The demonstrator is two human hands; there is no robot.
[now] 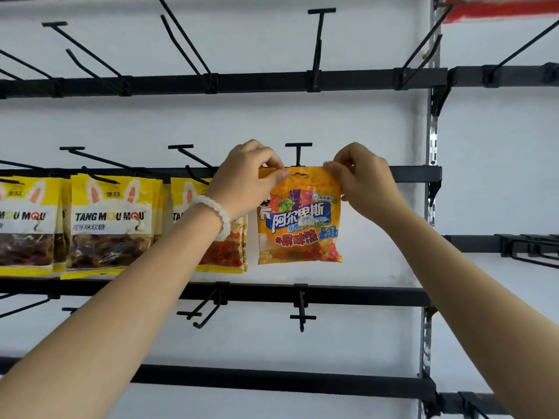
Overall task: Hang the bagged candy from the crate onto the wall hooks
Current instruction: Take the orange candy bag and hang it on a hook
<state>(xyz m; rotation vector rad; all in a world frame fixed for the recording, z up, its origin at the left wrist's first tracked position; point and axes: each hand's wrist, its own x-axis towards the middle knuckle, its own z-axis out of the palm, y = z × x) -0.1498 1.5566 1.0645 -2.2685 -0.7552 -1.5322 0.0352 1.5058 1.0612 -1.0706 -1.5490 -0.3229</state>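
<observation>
An orange candy bag [300, 219] with blue and red lettering is held up flat against the white wall. My left hand [251, 179] pinches its top left corner and my right hand [363, 179] pinches its top right corner. The bag's top edge sits right at a black wall hook [298, 154] with a T-shaped tip, on the middle rail [414, 173]. Whether the hook passes through the bag's hang hole I cannot tell. The crate is not in view.
Yellow rabbit-ear candy bags [112, 225] hang in rows to the left on the same rail, one row partly behind my left forearm. Bare black hooks stick out from the upper rail [272, 81] and lower rail [348, 293]. A metal upright [432, 140] bounds the right side.
</observation>
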